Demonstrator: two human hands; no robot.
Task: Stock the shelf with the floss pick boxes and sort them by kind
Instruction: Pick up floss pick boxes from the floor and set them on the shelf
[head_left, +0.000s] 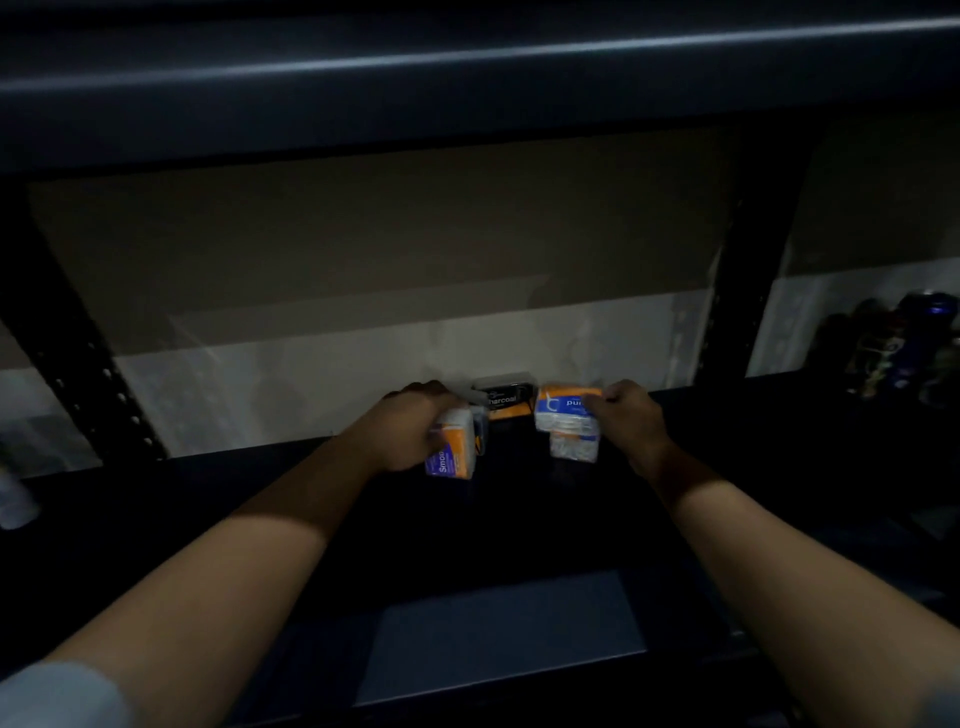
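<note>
Both my arms reach deep into a dark shelf (519, 519). My left hand (410, 431) grips an orange, white and purple floss pick box (452, 452) tilted on its side. My right hand (631, 415) holds a blue, white and orange floss pick box (563, 410), which sits on top of another pale box (571, 446). Between the two, against the back wall, stands a black charcoal floss pick box (503, 397) with an orange base.
A black perforated upright (88, 364) frames the bay on the left, another upright (727, 312) on the right. Dark bottles (904, 343) crowd the neighbouring bay at far right. The upper shelf edge (467, 57) hangs overhead. A pale object (15, 499) lies far left.
</note>
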